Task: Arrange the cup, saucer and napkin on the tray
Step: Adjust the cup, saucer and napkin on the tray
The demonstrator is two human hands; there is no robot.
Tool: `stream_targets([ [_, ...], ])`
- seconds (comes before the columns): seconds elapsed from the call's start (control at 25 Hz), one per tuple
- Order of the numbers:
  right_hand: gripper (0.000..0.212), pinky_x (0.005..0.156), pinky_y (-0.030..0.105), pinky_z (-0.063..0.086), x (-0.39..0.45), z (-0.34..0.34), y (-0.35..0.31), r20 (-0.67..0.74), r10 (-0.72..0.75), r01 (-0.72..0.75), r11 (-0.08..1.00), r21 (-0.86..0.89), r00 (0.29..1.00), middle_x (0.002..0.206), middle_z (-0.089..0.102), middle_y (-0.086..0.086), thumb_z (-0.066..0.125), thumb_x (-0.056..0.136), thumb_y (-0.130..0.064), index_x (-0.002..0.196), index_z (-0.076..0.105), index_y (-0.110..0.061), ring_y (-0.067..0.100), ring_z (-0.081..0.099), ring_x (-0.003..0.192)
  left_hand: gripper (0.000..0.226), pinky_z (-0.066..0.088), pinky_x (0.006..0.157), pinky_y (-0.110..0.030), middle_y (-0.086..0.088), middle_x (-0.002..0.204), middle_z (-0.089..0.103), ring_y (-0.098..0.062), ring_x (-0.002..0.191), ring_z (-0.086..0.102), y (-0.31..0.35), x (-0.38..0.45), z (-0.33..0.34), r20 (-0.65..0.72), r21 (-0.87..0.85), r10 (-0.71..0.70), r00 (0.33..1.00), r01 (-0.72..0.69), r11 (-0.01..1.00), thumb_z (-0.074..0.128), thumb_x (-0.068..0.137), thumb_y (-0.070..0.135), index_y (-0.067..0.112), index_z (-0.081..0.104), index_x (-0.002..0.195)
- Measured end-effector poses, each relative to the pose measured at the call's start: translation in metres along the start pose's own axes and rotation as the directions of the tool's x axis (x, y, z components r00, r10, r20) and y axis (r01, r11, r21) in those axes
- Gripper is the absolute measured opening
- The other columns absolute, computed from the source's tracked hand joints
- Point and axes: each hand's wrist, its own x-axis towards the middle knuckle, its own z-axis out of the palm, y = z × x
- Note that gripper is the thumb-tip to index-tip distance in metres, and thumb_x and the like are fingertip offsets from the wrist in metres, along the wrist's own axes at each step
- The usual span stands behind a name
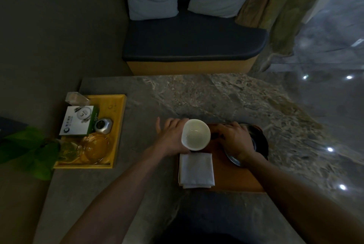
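A white cup (196, 134) stands upright at the far left of the brown wooden tray (232, 176). My left hand (171, 135) wraps the cup's left side, fingers spread around it. A folded white napkin (196, 170) lies on the tray's left part, just in front of the cup. A dark round saucer (260, 141) sits at the tray's far right, partly over its edge. My right hand (233, 138) rests on the saucer's left rim, next to the cup; its fingertips are hidden.
A yellow tray (118, 123) at the table's left holds a white and green box (78, 122), a silver lidded pot (103, 125) and amber glassware (94, 147). Green leaves (29, 151) hang over the left edge. A cushioned bench (193, 47) stands beyond the stone table (216, 96).
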Motion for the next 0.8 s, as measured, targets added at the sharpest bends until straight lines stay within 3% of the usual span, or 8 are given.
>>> stream_targets([
  [0.4,0.017,0.076,0.035,0.031,0.003,0.003,0.0094,-0.014,0.008,-0.008,1.0,-0.004,1.0,0.114,0.068,-0.012,0.055,0.093,-0.032,0.107,0.06,-0.04,0.017,0.048,0.095,0.113,-0.013,0.112,-0.061,0.004,0.151,0.034,-0.022,0.143,0.018,0.0057,-0.0007,0.0063,-0.015,-0.006,-0.014,1.0,0.014,1.0,0.076,0.054,0.071,0.04,0.015,0.144],
  [0.8,0.017,0.077,0.037,0.033,0.0016,0.0048,0.0102,-0.019,0.015,-0.016,1.0,-0.021,1.0,0.109,0.07,-0.004,0.056,0.093,-0.03,0.109,0.06,-0.035,0.021,0.048,0.095,0.112,-0.014,0.112,-0.061,0.003,0.151,0.033,-0.024,0.144,0.016,0.0034,0.0006,0.0022,0.003,-0.004,0.01,1.0,-0.01,1.0,0.076,0.057,0.068,0.04,0.014,0.145],
])
